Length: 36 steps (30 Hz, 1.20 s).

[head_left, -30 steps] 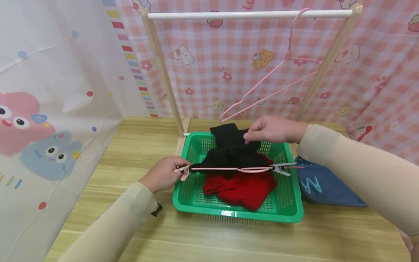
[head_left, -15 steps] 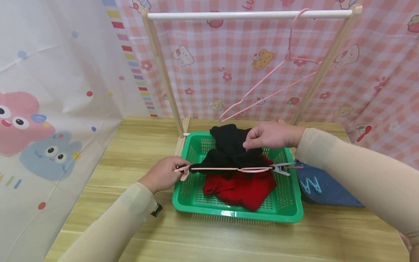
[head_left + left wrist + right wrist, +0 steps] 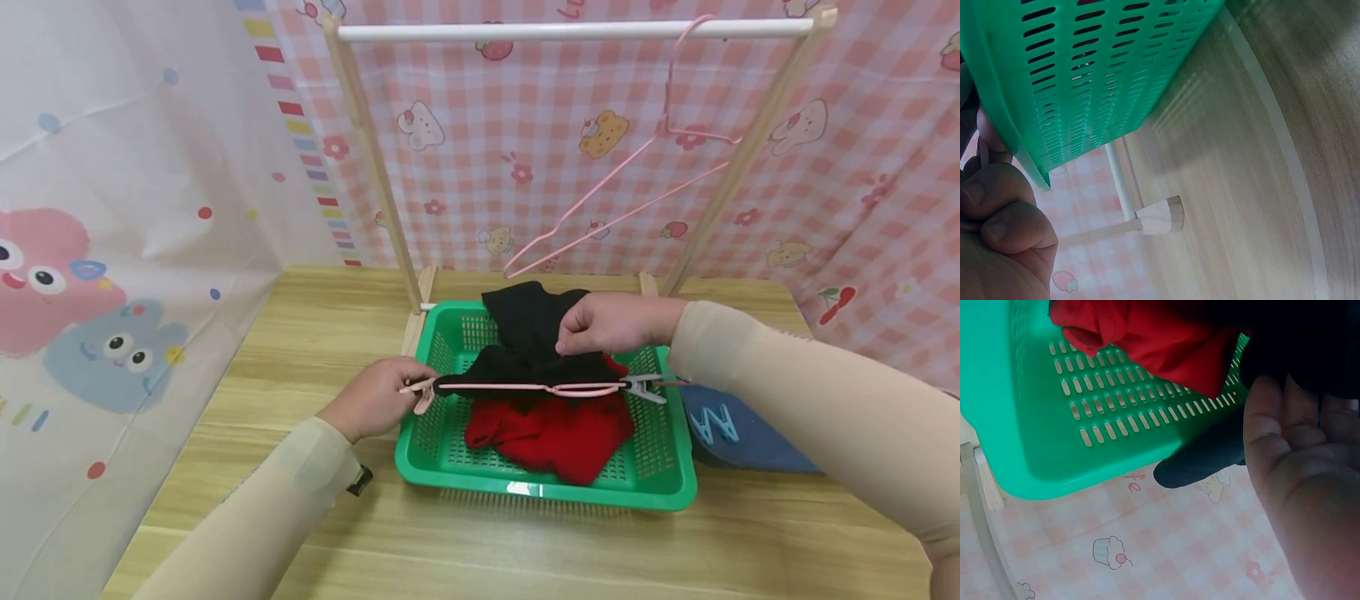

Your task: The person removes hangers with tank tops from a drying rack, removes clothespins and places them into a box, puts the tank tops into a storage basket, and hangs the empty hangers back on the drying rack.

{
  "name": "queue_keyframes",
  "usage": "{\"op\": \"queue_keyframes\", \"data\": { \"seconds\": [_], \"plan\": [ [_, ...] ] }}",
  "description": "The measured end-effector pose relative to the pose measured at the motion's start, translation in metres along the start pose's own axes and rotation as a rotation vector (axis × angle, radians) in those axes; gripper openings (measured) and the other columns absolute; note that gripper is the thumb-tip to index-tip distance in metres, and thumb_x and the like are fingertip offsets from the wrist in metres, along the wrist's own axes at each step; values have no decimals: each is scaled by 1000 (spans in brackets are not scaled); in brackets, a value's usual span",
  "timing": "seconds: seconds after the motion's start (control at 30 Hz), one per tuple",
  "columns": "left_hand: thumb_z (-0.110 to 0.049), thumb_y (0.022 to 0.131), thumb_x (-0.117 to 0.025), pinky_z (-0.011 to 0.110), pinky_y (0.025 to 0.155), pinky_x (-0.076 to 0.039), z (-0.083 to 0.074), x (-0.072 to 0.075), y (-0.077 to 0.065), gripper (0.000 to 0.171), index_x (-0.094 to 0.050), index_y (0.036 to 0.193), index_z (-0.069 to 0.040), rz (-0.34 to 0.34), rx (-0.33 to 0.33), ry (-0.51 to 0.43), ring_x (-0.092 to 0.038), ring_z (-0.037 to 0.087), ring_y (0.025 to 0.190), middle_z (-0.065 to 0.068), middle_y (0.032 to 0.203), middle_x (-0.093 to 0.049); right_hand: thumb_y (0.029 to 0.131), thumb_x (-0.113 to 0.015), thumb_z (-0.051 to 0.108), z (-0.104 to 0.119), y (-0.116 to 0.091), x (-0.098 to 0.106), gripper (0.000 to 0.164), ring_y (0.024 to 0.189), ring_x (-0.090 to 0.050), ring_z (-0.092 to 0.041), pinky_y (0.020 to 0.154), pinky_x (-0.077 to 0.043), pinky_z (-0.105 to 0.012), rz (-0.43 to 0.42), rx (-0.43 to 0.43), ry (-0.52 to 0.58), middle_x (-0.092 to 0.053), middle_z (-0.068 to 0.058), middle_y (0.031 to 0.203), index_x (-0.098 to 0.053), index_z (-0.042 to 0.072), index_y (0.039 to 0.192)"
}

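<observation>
A black garment (image 3: 528, 329) lies across the back of a green basket (image 3: 546, 492), its near edge along a pink hanger (image 3: 495, 386) seen edge-on. A pink clothespin (image 3: 424, 398) sits at the hanger's left end and a grey clothespin (image 3: 643, 387) at its right. My left hand (image 3: 378, 396) grips the hanger's left end beside the pink clothespin. Over the garment, my right hand (image 3: 618, 321) pinches black cloth between thumb and forefinger; its fingertips are hidden by dark fabric in the right wrist view. Red cloth (image 3: 558, 437) lies in the basket below the hanger.
Behind the basket stands a wooden rack with a white rail (image 3: 570, 31). A second pink hanger (image 3: 607, 179) hangs from it, to the right. Two light blue clothespins (image 3: 714, 425) lie on a dark blue surface (image 3: 757, 442) right of the basket.
My right hand has come down and toward me over the black garment, and the cloth behind it has shifted slightly. My left hand and the gripped hanger have stayed in place.
</observation>
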<state>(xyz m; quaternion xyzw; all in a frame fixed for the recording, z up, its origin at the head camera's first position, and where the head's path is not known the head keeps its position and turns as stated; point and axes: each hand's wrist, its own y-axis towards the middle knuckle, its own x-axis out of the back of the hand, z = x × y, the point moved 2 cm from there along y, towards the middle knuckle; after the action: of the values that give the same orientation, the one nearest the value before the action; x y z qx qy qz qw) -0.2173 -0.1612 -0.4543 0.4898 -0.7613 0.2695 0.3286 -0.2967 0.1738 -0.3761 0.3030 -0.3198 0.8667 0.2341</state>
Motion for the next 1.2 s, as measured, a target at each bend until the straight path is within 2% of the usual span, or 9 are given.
{"op": "queue_keyframes", "data": {
  "seconds": [0.2,0.33,0.43,0.63,0.73,0.83,0.9,1.0,1.2],
  "plan": [
    [-15,100,-60,36,83,-49,0,0,0,20,-79,102,-21,-3,-7,2,-61,18,88,-3,99,-71,106,-63,23,0,3,-3,20,64,-44,-12,72,-44,-32,16,9,-59,-52,6,73,-75,14,93],
    [-15,100,-60,36,83,-49,0,0,0,20,-79,102,-21,-1,-10,4,-61,17,88,-4,99,-71,105,-64,20,0,6,-8,11,82,-54,-15,82,-49,-35,22,-14,-140,-66,1,95,-74,15,101],
    [-16,100,-60,37,84,-49,1,0,0,20,-79,102,-21,0,-7,9,-61,18,89,-4,100,-72,102,-69,19,-1,8,-10,5,93,-57,-19,87,-49,-37,-2,-55,-219,-66,-5,113,-72,17,105],
    [-15,99,-59,37,84,-50,1,0,0,22,-80,105,-21,-1,-3,13,-62,18,90,-3,102,-73,99,-73,21,3,12,-2,19,87,-54,-25,80,-47,-40,-143,-88,-155,-56,-13,111,-62,10,111],
    [-14,99,-60,37,84,-50,1,0,1,22,-80,105,-21,-2,-4,14,-62,18,90,-3,103,-73,102,-69,23,4,16,3,34,108,-59,-33,94,-50,-48,-167,-87,-124,-55,-19,132,-59,9,131],
    [-14,99,-60,37,84,-50,1,0,1,22,-80,106,-21,-3,-5,18,-61,18,89,-3,103,-73,104,-66,25,2,20,5,57,147,-44,-41,116,-41,-58,-129,-91,-154,-38,-22,163,-48,17,157],
    [-15,100,-60,37,83,-50,1,0,1,22,-80,106,-21,-2,-6,15,-61,18,89,-3,102,-72,105,-65,26,0,23,5,66,157,-30,-43,122,-34,-60,-81,-101,-161,-27,-20,172,-37,23,165],
    [-16,101,-60,36,82,-49,1,0,1,21,-79,105,-21,0,-7,9,-61,18,88,-3,101,-72,106,-63,27,-2,25,6,68,159,-25,-43,124,-32,-61,-23,-123,-172,-25,-19,173,-33,27,166],
    [-15,100,-60,37,85,-50,1,0,0,23,-80,108,-21,1,-5,16,-62,18,91,-3,104,-73,106,-62,24,-5,26,7,59,156,-31,-44,123,-32,-60,18,-121,-200,-38,-19,168,-42,21,162]
  ]
}}
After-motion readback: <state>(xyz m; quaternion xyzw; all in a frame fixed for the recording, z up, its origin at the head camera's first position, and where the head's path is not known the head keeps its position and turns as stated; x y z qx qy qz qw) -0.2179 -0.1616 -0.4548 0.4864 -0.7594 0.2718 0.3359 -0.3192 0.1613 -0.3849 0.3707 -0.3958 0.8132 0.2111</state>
